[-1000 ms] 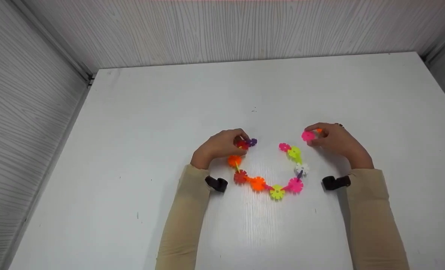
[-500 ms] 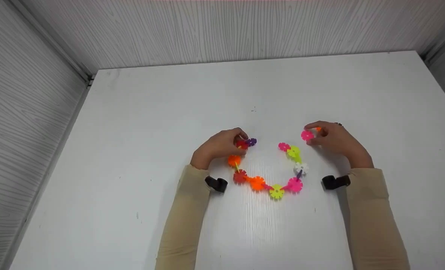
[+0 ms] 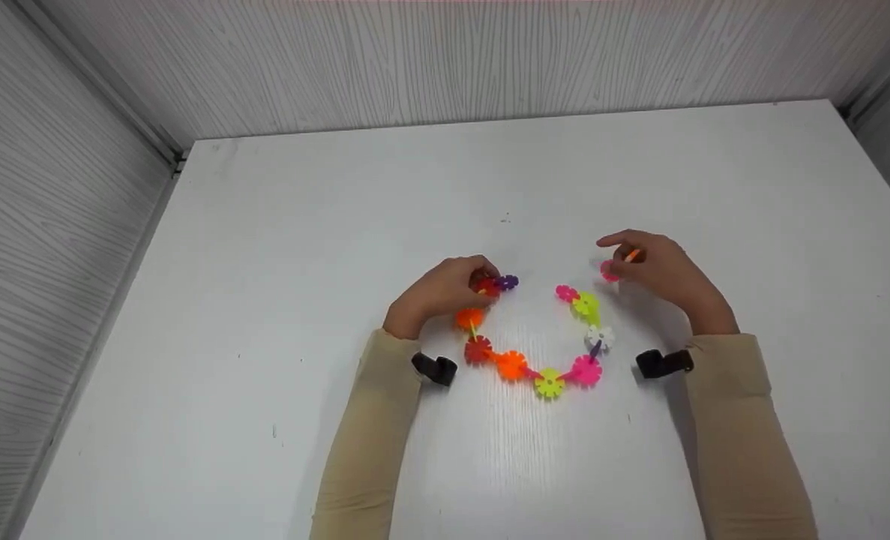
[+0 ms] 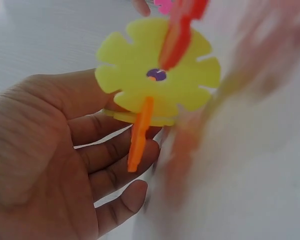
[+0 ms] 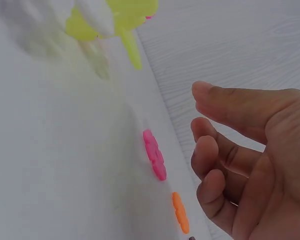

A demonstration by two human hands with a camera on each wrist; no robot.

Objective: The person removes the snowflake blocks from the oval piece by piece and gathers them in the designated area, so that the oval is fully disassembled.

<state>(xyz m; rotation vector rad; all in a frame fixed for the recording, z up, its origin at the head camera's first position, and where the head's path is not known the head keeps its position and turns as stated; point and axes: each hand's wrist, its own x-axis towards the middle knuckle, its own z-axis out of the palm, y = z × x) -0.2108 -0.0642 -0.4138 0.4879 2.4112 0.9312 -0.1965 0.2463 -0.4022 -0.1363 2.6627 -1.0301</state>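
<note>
A U-shaped chain of slotted flower-shaped plastic discs (image 3: 549, 382) lies on the table between my hands. At its far left end my left hand (image 3: 448, 286) pinches a red disc (image 3: 487, 288), with a purple disc (image 3: 508, 282) sticking out past the fingertips. The left wrist view has a yellow disc (image 4: 125, 65) and an orange one (image 4: 140, 137) in front of the fingers. To the right, my right hand (image 3: 662, 268) hovers with fingers apart, holding nothing. Near it a loose pink disc (image 5: 154, 155) and an orange disc (image 5: 180, 212) lie on the table.
The chain's other end, a pink disc (image 3: 566, 293), points toward the far side, left of my right hand. A white table (image 3: 265, 225) spreads around the work, with a wood-grain panel (image 3: 452, 60) along its back and another panel (image 3: 47, 225) at left.
My right hand has let go of the pink disc; its index finger has lifted away and the hand has shifted slightly up and left. The left hand keeps its pinch, nearly still.
</note>
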